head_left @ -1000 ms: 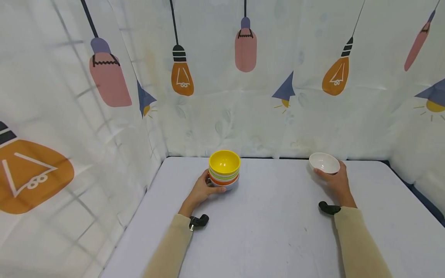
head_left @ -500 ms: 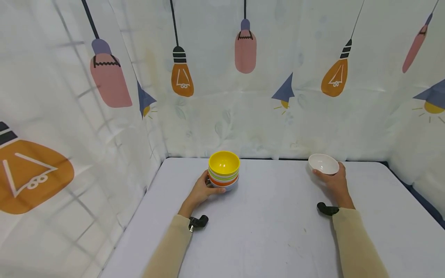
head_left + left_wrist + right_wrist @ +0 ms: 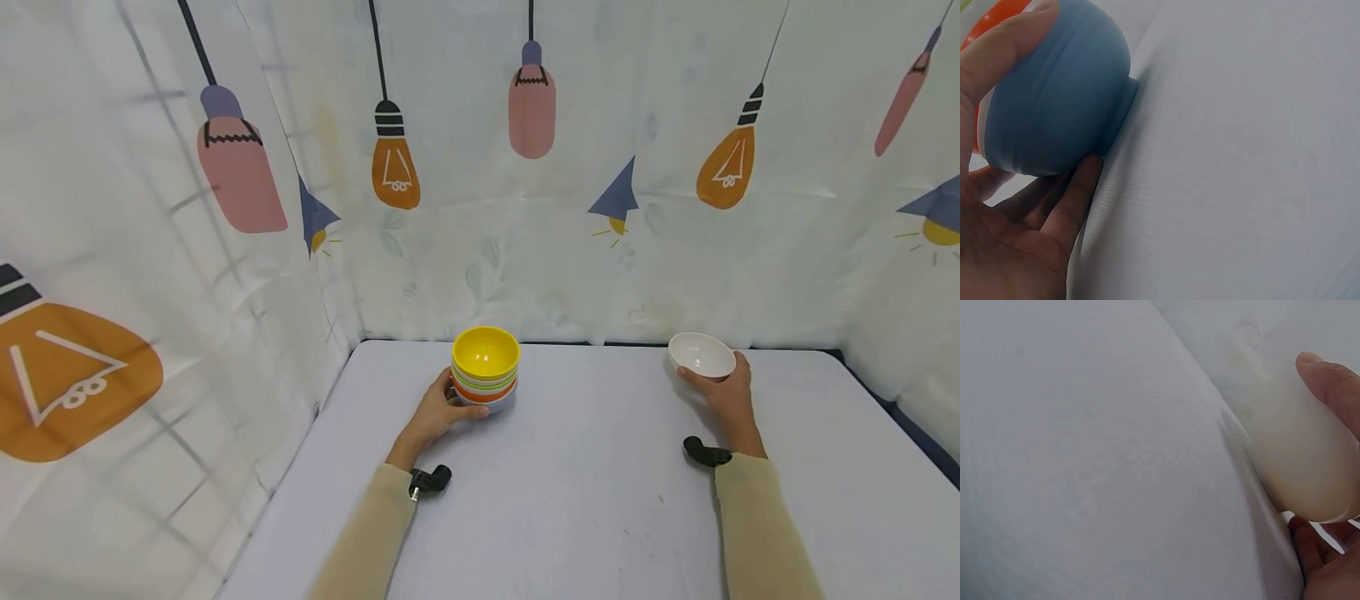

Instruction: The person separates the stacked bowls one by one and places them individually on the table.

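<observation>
A stack of nested bowls stands at the table's back left, with a yellow bowl (image 3: 486,353) on top and green, white and orange rims below it. The lowest is a light blue bowl (image 3: 1060,94), its foot at the tabletop. My left hand (image 3: 433,417) holds the stack from its left side, thumb across the front and fingers around the far side. At the back right, my right hand (image 3: 726,400) grips a white bowl (image 3: 702,355), thumb on the near wall and fingers round its right side. In the right wrist view, the white bowl's underside (image 3: 1304,456) is close to the table.
The white-covered table (image 3: 570,483) ends at the back against a curtain (image 3: 480,250) printed with lamps and bulbs. Curtain also hangs on the left and right. A black wrist mount (image 3: 431,481) sits on the left wrist, and another black mount (image 3: 707,452) on the right.
Both hands keep their hold on the bowls, and the bowls stay in place. The right forearm has shifted slightly to the left; the head view has moved a little.
</observation>
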Motion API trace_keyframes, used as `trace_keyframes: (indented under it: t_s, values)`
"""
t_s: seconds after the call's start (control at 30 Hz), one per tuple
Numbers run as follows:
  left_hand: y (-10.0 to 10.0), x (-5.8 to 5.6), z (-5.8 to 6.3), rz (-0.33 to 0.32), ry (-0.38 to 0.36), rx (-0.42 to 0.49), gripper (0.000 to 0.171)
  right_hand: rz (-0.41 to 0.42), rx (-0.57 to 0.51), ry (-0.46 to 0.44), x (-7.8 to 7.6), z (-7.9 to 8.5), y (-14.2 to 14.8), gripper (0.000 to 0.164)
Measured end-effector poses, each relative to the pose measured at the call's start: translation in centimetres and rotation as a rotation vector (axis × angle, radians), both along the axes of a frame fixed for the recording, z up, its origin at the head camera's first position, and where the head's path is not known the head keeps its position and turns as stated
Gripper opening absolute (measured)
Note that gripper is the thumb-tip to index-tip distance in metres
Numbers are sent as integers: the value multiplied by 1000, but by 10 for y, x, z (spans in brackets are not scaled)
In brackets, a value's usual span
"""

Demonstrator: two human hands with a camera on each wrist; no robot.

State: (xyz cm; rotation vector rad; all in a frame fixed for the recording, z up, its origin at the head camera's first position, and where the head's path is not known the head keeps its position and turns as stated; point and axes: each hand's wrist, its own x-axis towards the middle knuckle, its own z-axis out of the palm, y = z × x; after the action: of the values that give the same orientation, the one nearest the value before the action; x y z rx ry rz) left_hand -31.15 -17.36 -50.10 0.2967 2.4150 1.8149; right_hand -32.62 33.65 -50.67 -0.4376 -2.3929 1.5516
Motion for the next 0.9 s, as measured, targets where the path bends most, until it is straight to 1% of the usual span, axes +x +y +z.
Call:
trace_keyframes:
  t_s: [0.27,0.43,0.53,0.67,0.77,0.83,0.9]
  values:
    - [1,0,0,0,-3,-1,99,0,-5,2,4,3,-1,117]
    - [1,0,0,2,-1,-4,98,-3,-37,-36,6,5,2,118]
    - [1,0,0,-2,0,-3,97,-25,-44,-46,8,9,2,119]
    - [1,0,1,-6,1,0,97,-62,0,-17,9,21,-2,118]
    - [1,0,0,-1,0,-1,98,-62,46,19,9,34,-9,117]
    - [1,-1,0,4,-4,0,99,-40,61,48,9,43,-17,115]
    - [1,0,0,6,-6,2,99,3,56,78,10,52,-25,114]
